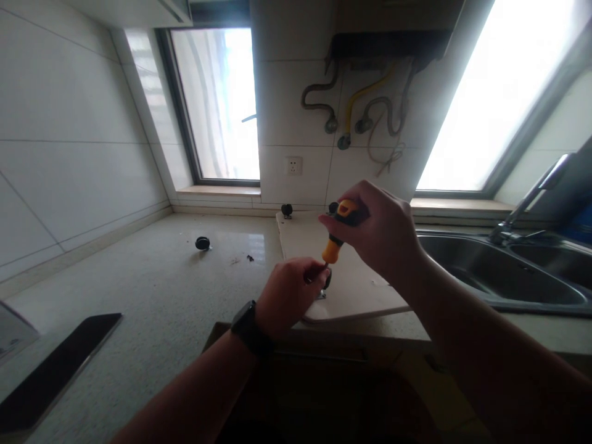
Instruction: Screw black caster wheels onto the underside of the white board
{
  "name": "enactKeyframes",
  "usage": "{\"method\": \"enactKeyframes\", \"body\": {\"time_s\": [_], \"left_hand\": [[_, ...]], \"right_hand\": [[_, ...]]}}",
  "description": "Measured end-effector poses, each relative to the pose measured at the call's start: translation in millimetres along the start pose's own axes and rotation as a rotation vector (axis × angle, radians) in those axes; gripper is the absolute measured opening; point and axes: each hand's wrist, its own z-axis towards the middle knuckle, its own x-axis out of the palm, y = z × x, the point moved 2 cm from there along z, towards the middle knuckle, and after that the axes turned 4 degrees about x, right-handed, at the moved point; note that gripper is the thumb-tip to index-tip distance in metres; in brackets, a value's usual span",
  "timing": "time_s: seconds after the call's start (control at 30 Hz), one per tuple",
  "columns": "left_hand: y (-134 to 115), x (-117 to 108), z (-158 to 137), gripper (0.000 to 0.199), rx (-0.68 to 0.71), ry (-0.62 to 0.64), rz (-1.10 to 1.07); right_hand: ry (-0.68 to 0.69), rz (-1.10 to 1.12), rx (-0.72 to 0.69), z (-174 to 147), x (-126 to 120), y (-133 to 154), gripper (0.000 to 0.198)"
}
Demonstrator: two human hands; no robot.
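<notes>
A yellow-and-black screwdriver (332, 250) is gripped by its handle in my right hand (382, 225), shaft pointing down. My left hand (296, 290), a black watch on its wrist, is closed with its fingertips at a black caster wheel (328, 280), right beside the screwdriver's shaft. The fingers partly hide the wheel and the screwdriver's tip. Under the caster, a metal plate (321, 295) rests at the near edge of a pale board (361, 302). Two more casters stand at the board's far side, the left one (287, 211) in plain view and the other (333, 208) partly behind the screwdriver.
A loose caster (202, 243) and small dark bits (250, 258) lie on the speckled countertop (152, 283). A long dark flat piece (60, 370) is at the near left. To the right are a steel sink (504, 271) and a faucet (513, 222). Hoses (354, 102) hang on the wall.
</notes>
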Motion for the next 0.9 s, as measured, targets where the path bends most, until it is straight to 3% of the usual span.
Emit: {"method": "enactKeyframes", "body": {"time_s": [0.07,0.17,0.27,0.37,0.43,0.57,0.77,0.83,0.9], "left_hand": [[0.7,1.2,-0.7,0.016,-0.004,-0.014,0.013],[2.7,0.9,-0.3,0.013,-0.013,-0.020,0.000],[4.7,-0.8,0.8,0.011,0.013,-0.034,-0.003],[6.6,-2.6,1.8,0.012,0.053,-0.033,-0.013],[7.6,-3.3,2.2,0.011,0.071,-0.017,-0.023],[8.0,-3.5,2.3,0.015,0.074,0.022,-0.024],[7.2,-3.4,2.0,0.017,0.069,0.017,-0.018],[8.7,-3.4,2.2,0.016,0.072,-0.009,-0.013],[11.3,-3.0,2.7,0.015,0.072,-0.018,-0.035]], "right_hand": [[-0.066,-0.122,-0.069,-3.2,-0.3,8.0,0.036],[-0.013,-0.139,-0.082,-4.0,-1.7,15.2,0.036],[0.238,0.171,0.028,0.0,-0.5,10.3,0.025],[0.500,0.487,0.137,4.8,2.8,-0.5,0.046],[0.561,0.531,0.163,7.7,3.4,-6.2,0.044],[0.477,0.489,0.183,9.4,2.8,-5.9,0.032],[0.043,-0.043,0.129,-6.6,6.4,11.6,0.031],[0.014,-0.112,0.083,-11.5,9.4,15.5,0.029],[0.062,-0.036,0.095,-11.6,11.3,14.0,0.026]]}}
